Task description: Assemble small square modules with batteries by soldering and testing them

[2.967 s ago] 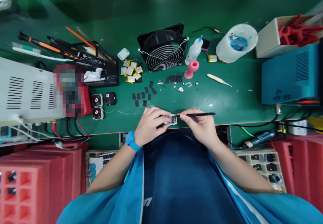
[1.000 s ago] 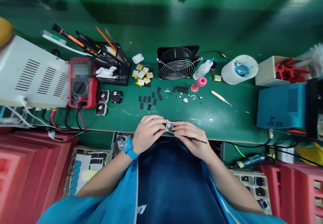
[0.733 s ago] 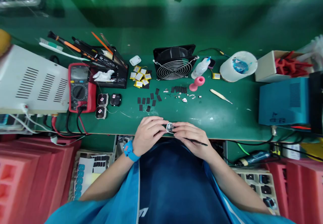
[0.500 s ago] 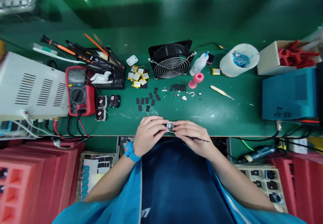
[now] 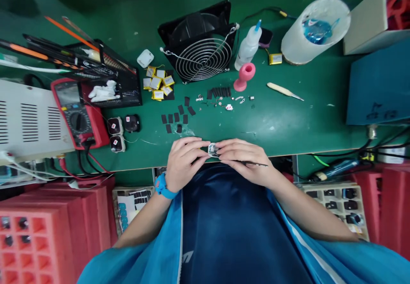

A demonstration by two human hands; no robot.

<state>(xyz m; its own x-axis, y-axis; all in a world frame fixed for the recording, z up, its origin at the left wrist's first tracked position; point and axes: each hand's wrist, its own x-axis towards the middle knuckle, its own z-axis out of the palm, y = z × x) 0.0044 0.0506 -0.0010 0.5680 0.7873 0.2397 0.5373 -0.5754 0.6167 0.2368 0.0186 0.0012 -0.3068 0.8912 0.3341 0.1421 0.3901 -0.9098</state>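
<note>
Between my fingertips, at the table's front edge, is a small white-rimmed electronic device (image 5: 212, 150) with its inner parts showing. My left hand (image 5: 187, 161), with a blue wristband, pinches the device from the left. My right hand (image 5: 245, 159) closes on its right side and also holds thin dark tweezers (image 5: 256, 163) that stick out to the right below the fingers. The tips of the tweezers are hidden by the hand. Beyond my hands lie several black pads (image 5: 176, 117) and small loose parts (image 5: 229, 107).
Behind stand a black fan (image 5: 201, 49), a white bottle (image 5: 248, 47), a pink holder (image 5: 244, 77) and a white tub (image 5: 314, 32). Yellow batteries (image 5: 157, 83) lie beside the fan. A cream-handled tool (image 5: 283, 91) lies right. A red multimeter (image 5: 78, 115) and closed devices (image 5: 117, 134) are left.
The view has moved closer to the table and tilted slightly. My hands stay together on the device, which shows a little more of its inside.
</note>
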